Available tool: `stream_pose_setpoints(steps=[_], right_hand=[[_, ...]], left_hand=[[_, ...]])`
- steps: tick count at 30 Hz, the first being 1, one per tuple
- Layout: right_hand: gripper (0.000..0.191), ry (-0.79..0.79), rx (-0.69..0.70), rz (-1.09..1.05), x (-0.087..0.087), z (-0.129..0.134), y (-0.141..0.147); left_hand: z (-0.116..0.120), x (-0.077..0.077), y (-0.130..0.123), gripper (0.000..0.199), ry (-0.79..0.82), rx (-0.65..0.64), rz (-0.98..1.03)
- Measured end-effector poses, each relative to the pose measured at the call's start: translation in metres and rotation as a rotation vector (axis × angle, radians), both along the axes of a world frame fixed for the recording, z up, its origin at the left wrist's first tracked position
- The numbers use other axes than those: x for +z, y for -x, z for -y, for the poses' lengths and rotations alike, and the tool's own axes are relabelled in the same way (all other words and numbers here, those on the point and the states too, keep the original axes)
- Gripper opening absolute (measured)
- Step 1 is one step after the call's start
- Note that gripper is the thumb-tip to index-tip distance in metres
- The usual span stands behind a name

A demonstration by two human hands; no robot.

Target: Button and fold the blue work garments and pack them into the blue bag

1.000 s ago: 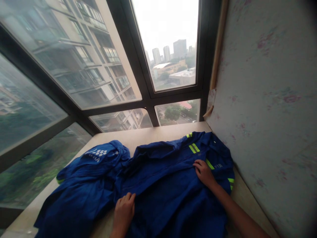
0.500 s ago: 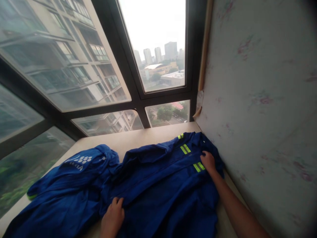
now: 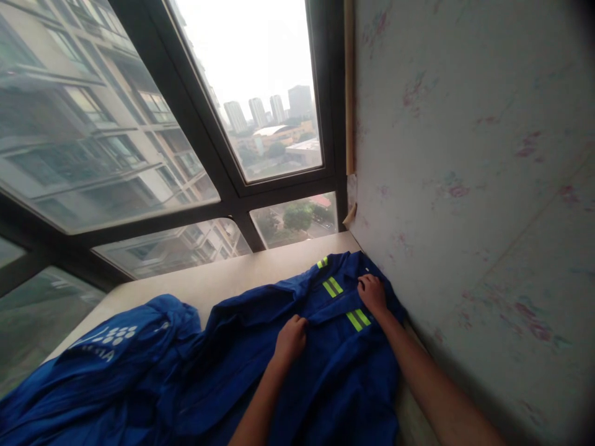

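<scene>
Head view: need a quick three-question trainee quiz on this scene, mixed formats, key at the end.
1. Fill in the colour: the left hand is on the ____ garment.
2. Multiple choice: what is nearest the flowered wall?
A) the left hand
B) the right hand
C) the white dotted logo
3. True or false: the right hand completely covers every yellow-green strip on the garment.

Key: 1 blue; 2 B; 3 false
</scene>
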State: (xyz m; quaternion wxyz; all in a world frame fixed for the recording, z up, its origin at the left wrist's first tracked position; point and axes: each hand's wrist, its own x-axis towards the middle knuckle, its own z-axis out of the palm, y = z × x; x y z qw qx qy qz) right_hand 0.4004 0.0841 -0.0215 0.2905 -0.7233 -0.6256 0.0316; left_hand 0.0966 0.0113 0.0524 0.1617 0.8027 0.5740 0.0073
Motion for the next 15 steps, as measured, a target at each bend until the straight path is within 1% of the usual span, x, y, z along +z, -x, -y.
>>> stream_pose_setpoints(steps=[2,4,7,9,11,13,15], right_hand=[[0.023,-0.006,-0.015,-0.007,-0.009,0.002,-0.002],[0.022,-0.007,-0.014,-0.014,-0.014,0.002,-0.002],[0.019,0.005,-0.002,-0.026,-0.015,-0.002,-0.003],[0.016,0.015,0.014,-0.034,-0.015,-0.004,-0.003],[0.017,0.024,0.034,-0.042,-0.014,-0.005,-0.004],[0.018,0.032,0.049,-0.052,-0.013,-0.005,-0.006],[0.02,0.037,0.061,-0.064,-0.012,-0.004,-0.007]], left_hand=[[-0.02,-0.003,-0.026,0.028,-0.003,-0.031,0.012],[-0.038,-0.006,-0.051,0.028,-0.006,-0.054,0.03],[-0.061,-0.01,-0.088,0.03,-0.003,-0.066,0.053],[-0.073,-0.014,-0.11,0.036,0.005,-0.065,0.066],[-0.082,-0.018,-0.128,0.04,0.022,-0.07,0.077],[-0.089,-0.021,-0.141,0.036,0.047,-0.082,0.086],[-0.094,-0.023,-0.148,0.032,0.071,-0.093,0.093]])
